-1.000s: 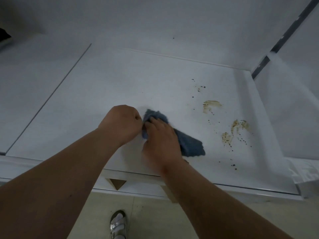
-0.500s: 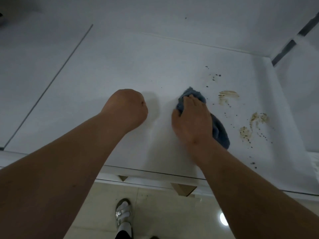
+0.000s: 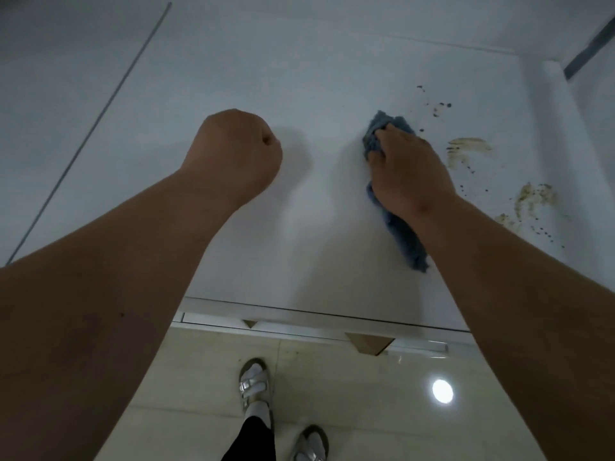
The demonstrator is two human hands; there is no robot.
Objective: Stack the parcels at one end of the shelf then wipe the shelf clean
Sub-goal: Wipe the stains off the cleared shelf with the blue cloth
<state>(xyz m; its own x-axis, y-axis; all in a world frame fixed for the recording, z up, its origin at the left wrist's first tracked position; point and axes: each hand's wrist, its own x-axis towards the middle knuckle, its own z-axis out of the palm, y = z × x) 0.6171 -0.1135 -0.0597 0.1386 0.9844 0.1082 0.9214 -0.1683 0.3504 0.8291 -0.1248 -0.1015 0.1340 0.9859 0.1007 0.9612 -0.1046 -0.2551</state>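
Observation:
My right hand [image 3: 409,171] presses a blue-grey cloth [image 3: 404,239] flat on the white shelf [image 3: 316,78], with cloth showing past the fingertips and trailing back under the wrist. Brown smears [image 3: 467,148] and a second patch of brown stains [image 3: 530,197] with dark specks lie on the shelf just right of the cloth. My left hand [image 3: 233,154] is a closed fist resting on the shelf to the left, holding nothing. No parcels are in view.
The shelf's front edge [image 3: 316,311] runs across below my hands, with cardboard corners [image 3: 367,342] poking out beneath it. A side wall [image 3: 545,104] closes the shelf at the right. Below is a tiled floor with my feet in sandals [image 3: 254,384].
My right hand has slid the cloth to the right and away from me, towards the brown stains. The left fist let go of the cloth and stayed in place.

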